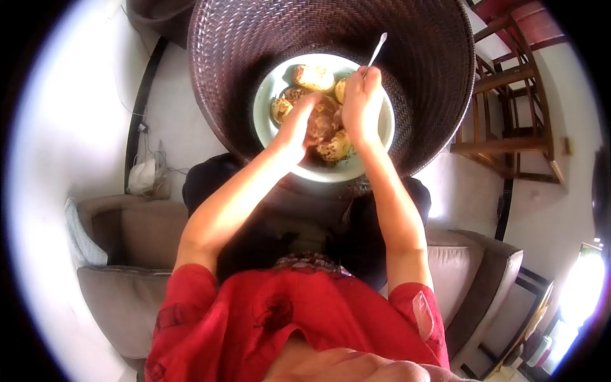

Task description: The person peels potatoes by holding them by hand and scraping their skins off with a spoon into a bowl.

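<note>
A pale green bowl (262, 105) sits in the round dark woven basket-like surface in front of me. It holds yellowish chunks (313, 77) with dark specks and a brown lump (323, 121) in the middle. My left hand (296, 130) reaches into the bowl from the left, its fingers against the brown lump. On the bowl's right side, my right hand (363, 105) is closed round the lower part of a metal utensil (379, 48), whose shiny end points up and away. The utensil's lower part is hidden by the hand.
The dark woven surface (254, 38) curves round the bowl. A wooden chair (509, 146) stands at the right. A brown sofa (127, 293) is behind me on both sides. A white bag (143, 177) and cables lie on the floor at the left.
</note>
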Demonstrator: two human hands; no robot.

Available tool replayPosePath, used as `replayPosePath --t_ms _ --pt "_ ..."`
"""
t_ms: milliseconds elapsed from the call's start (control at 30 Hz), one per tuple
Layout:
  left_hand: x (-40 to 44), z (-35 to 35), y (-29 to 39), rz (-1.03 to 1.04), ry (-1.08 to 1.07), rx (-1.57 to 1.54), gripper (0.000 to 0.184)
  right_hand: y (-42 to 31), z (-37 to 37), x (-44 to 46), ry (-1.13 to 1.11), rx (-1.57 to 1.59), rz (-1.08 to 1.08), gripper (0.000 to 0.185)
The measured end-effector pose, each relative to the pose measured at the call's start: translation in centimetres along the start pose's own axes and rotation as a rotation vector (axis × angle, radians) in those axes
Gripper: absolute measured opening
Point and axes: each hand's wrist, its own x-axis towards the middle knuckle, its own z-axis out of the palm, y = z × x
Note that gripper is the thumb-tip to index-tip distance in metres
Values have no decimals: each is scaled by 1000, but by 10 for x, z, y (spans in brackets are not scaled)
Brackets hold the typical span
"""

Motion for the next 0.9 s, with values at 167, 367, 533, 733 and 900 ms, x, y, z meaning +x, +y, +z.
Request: replayPosePath --t_ms 167,367,533,733,900 --pt "2 4 -2 8 100 16 41 5 0 24 150 -14 -21 11" --pt "4 -7 -5 50 3 47 35 -8 2 13 139 -52 -59 16" --pt "2 -3 0 52 17 52 42 -8 0 12 58 68 28 11" --pt "0 0 -10 69 -16 132 39 -2 2 23 80 -87 -47 12" --pt "-3 5 7 9 -12 12 42 -16 -3 17 40 118 53 16"
